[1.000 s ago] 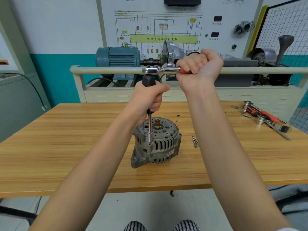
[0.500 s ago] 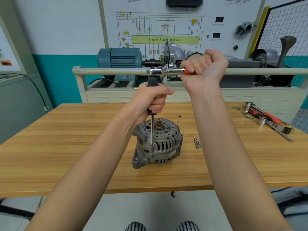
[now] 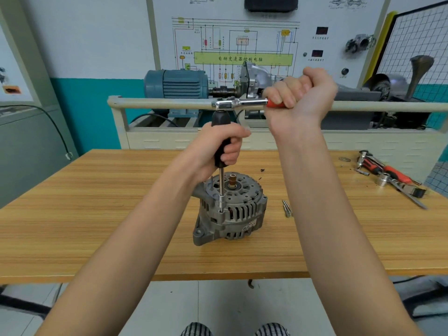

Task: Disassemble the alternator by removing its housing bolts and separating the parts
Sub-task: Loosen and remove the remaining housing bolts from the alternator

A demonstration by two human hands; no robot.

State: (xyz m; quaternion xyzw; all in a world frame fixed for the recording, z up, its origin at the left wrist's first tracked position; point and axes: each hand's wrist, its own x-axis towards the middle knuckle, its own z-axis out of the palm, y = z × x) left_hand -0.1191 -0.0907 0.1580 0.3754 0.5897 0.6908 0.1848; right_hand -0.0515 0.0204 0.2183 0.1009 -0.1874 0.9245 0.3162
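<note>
Both hands are working one bolt: the left hand (image 3: 218, 151) is gripping the driver (image 3: 221, 141) upright, the right hand (image 3: 300, 98) is clenching the ratchet (image 3: 242, 103), while the alternator (image 3: 230, 209), seemingly heavy, rigid metal, is standing mid-table (image 3: 97, 214), best grasped by its ribbed housing.

Bare forearms, no sleeves; black-and-white checked trousers (image 3: 271, 329) at the knees.
</note>
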